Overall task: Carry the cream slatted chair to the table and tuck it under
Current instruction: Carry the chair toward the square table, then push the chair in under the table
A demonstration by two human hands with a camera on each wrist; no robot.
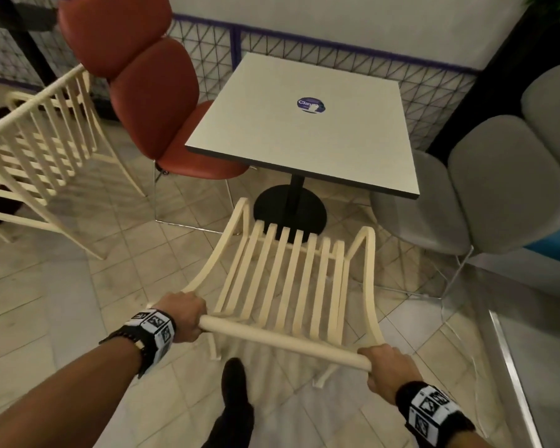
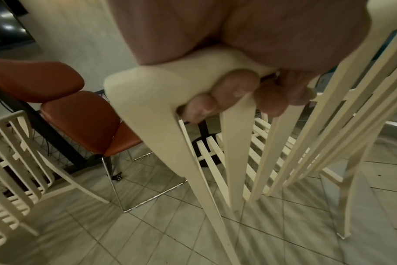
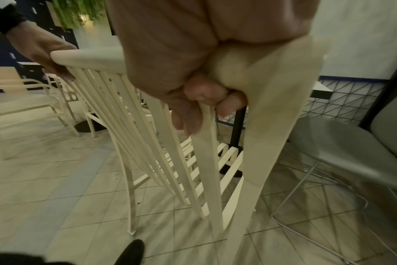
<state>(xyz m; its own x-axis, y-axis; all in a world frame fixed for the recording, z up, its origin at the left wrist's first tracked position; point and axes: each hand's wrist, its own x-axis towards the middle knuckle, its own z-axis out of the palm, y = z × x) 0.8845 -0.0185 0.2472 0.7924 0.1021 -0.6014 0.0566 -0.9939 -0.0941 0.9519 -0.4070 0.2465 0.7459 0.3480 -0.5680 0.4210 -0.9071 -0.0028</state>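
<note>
Before table (image 1: 307, 124): left hand (image 1: 183, 316), right hand (image 1: 385, 370) grip cream chair (image 1: 285, 273) top rail.

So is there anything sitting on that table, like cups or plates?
No, the table carries only a round purple sticker on its top.

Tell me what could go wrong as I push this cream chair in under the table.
The cream slatted chair, held at its top rail by the left hand and right hand, heads straight for the table's black round base; its front edge may bump it. The gap between the red chair and grey chair looks tight, so the sides may catch.
</note>
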